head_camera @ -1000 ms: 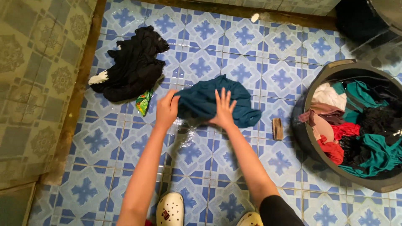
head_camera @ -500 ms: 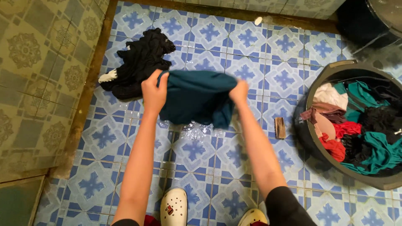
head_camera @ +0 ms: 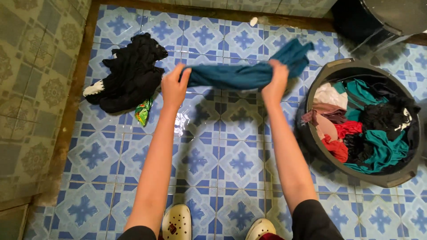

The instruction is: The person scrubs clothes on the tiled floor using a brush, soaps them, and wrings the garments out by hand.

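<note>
I hold a wet teal garment [head_camera: 231, 75] stretched into a rope above the tiled floor. My left hand [head_camera: 174, 88] grips its left end and my right hand [head_camera: 275, 83] grips it near the right, with a loose flap sticking up past that hand. A black pile of clothes [head_camera: 129, 75] with a white patch lies on the floor to the left of my left hand.
A dark round basin [head_camera: 311, 138] at the right holds several red, teal, black and white clothes. A green packet [head_camera: 143, 111] lies by the black pile. The blue patterned floor tiles [head_camera: 231, 160] are wet. A tiled wall [head_camera: 31, 89] runs along the left. My white clogs [head_camera: 177, 222] show at the bottom.
I lifted the teal garment off the floor, where it lay bunched, and pulled it out between both hands into a long twisted shape, higher and further right. The small brush by the basin is hidden now.
</note>
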